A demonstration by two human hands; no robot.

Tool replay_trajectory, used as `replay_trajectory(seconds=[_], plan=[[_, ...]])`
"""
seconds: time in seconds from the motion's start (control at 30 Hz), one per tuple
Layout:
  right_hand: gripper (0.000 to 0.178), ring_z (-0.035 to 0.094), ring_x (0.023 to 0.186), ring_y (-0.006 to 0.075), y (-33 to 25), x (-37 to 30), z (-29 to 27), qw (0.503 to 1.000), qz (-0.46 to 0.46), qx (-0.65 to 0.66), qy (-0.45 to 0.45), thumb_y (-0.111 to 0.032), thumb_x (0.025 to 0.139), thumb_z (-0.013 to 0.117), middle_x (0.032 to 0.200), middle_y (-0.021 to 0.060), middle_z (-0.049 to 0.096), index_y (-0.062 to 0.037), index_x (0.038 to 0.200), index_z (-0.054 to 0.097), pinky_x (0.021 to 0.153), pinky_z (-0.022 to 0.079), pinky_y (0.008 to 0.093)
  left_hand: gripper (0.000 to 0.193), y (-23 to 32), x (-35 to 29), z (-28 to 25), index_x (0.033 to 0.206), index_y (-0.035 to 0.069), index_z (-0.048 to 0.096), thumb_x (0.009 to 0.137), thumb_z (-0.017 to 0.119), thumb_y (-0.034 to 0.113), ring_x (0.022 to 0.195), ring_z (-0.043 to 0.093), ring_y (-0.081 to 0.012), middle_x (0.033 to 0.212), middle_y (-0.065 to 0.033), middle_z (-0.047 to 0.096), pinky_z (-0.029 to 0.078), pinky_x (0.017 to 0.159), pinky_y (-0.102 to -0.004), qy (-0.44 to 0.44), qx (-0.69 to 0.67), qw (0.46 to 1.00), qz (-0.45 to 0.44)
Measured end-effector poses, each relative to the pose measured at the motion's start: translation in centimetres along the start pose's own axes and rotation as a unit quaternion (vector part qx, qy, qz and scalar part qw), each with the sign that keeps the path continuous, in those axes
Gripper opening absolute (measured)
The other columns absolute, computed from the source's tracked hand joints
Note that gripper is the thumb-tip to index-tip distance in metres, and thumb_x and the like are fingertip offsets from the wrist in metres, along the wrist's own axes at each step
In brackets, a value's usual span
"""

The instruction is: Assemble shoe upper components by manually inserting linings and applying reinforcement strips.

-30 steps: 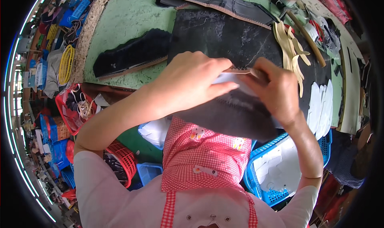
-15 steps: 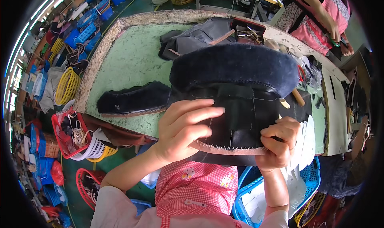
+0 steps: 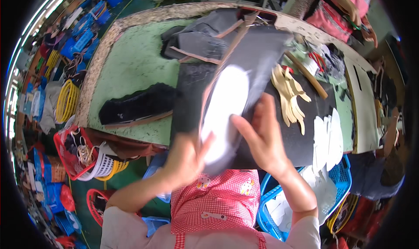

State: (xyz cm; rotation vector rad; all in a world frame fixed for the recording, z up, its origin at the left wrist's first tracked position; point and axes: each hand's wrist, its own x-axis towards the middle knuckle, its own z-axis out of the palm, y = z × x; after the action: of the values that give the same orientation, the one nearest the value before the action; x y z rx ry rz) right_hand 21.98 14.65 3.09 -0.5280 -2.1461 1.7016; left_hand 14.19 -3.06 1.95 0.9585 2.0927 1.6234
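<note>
A dark boot upper (image 3: 257, 52) with a tan stitched edge is held tilted over the near side of the bench, smeared by motion. A white sole-shaped piece (image 3: 227, 100) shows along its near face. My left hand (image 3: 185, 157) is closed on the lower left edge, its thumb near the white piece. My right hand (image 3: 264, 137) grips the right side, thumb lying against the white piece and fingers partly behind the upper. Farther left lies a dark furry upper piece (image 3: 137, 105) with a tan edge. Flat black sheets (image 3: 301, 140) lie under the work.
Grey upper pieces (image 3: 196, 41) lie at the back of the green bench (image 3: 126, 61). To the right are cream strips (image 3: 290, 96), a wooden handle (image 3: 307, 74) and white sole shapes (image 3: 327, 137). A blue basket (image 3: 345, 179) stands below; a co-worker's hands (image 3: 355, 15) are at far right.
The upper has been turned over and swung upright, so its furry side no longer shows and the white piece does. My right hand has moved left and up; my left hand moved slightly lower.
</note>
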Motion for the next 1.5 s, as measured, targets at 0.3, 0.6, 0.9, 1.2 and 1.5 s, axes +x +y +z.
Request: replay_trajectory(seconds=[0.3,0.6,0.9,1.2,1.5], plan=[[0.042,0.068,0.079,0.0259,5.8,1.3,-5.2,0.941,-0.181,-0.186,-0.216,-0.023,0.088,0.075,0.095,0.0165,0.068,-0.0046,0.123,0.060,0.074,0.053,0.0372,0.012,0.4,-0.2,0.6,0.093,0.007,0.074,0.092,0.068,0.017,0.080,0.067,-0.0280,0.082,-0.0092,0.069,0.053,0.074,-0.0398,-0.318,-0.023,0.939,0.128],[0.020,0.056,0.063,0.0131,10.0,2.8,-14.3,0.904,-0.046,-0.354,0.235,-0.013,0.085,0.075,0.074,0.0059,0.065,-0.0008,0.100,0.068,0.063,0.048,0.0275,0.027,-3.0,12.9,8.8,0.119,0.005,0.061,0.093,0.058,0.000,0.098,0.068,-0.0192,0.105,-0.0078,0.070,0.054,0.081,-0.0312,-0.249,0.050,0.952,0.170],[0.014,0.064,0.076,0.0110,10.2,3.3,-14.4,0.976,0.020,-0.158,0.149,-0.010,0.085,0.072,0.084,0.0071,0.069,0.0006,0.090,0.063,0.072,0.052,0.0271,0.058,-6.9,19.3,16.5,0.140,0.007,0.046,0.086,0.053,-0.010,0.104,0.064,-0.0245,0.117,-0.0134,0.064,0.051,0.094,-0.0356,-0.274,-0.004,0.945,0.180],[0.011,0.062,0.087,0.0193,11.2,0.2,-17.0,0.973,-0.046,0.157,0.162,-0.012,0.095,0.055,0.091,0.0101,0.064,-0.0045,0.103,0.051,0.091,0.048,0.0349,0.045,-5.7,18.4,16.5,0.126,0.018,0.067,0.084,0.069,0.002,0.127,0.050,-0.0271,0.129,-0.0072,0.056,0.043,0.109,-0.0390,-0.277,0.162,0.905,0.280],[0.033,0.038,0.048,0.0068,4.6,-1.7,-16.6,0.973,0.128,0.178,0.076,-0.004,0.085,0.038,0.073,0.0049,0.050,-0.0076,0.115,0.049,0.046,0.030,0.0209,0.074,-3.9,17.6,16.2,0.148,0.022,0.042,0.083,0.078,0.021,0.125,0.053,-0.0338,0.133,-0.0151,0.054,0.044,0.106,-0.0451,-0.280,0.081,0.919,0.266]])
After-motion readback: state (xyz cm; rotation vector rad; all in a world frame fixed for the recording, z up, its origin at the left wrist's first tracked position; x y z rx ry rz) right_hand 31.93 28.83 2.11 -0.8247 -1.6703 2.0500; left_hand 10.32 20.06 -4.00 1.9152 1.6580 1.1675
